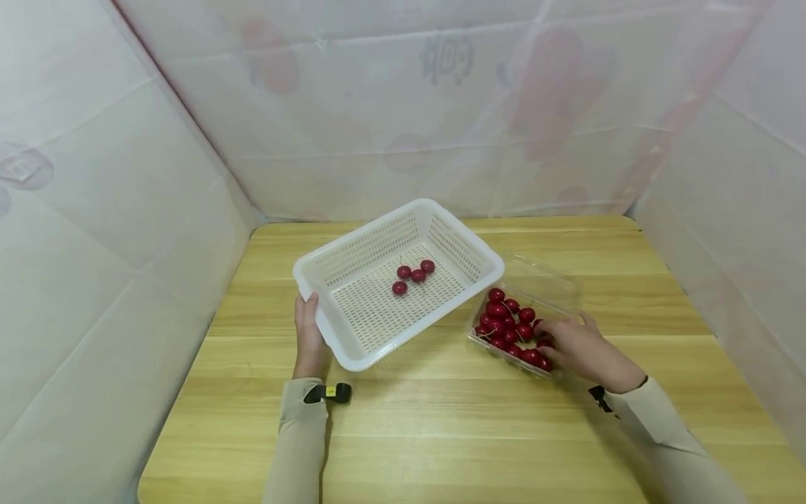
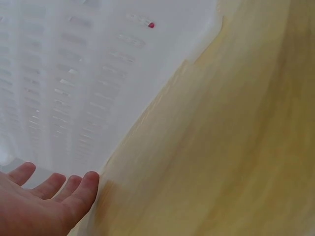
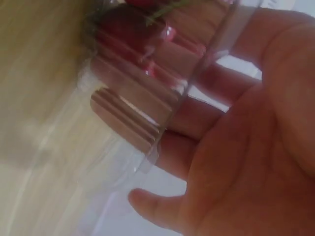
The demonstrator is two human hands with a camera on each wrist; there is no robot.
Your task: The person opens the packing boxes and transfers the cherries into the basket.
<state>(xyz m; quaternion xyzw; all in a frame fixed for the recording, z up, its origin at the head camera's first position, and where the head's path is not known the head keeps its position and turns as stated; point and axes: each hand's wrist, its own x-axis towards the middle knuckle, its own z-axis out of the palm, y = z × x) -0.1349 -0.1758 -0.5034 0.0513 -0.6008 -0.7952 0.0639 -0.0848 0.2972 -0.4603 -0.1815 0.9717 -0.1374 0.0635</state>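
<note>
Rectangular white plastic basket (image 1: 365, 308) is steadied at left edge by left hand (image 1: 310, 343), fingers spread; round red cherries (image 1: 496, 309) are best lifted gently, right hand (image 1: 582, 350) pinch indeterminable.

1. Basket (image 1: 371, 311): white, slotted, open-topped, upright or nearly so, gripped at one end by the left hand (image 1: 308, 339).
2. Four cherries (image 1: 418, 276): red, glossy, clustered on the basket's floor, beyond that grip.
3. Box (image 1: 504, 355): clear, open, around the right hand's (image 1: 579, 350) fingertips.
4. Heaped cherries (image 1: 524, 332): red, some stemmed, beside those fingertips.
</note>
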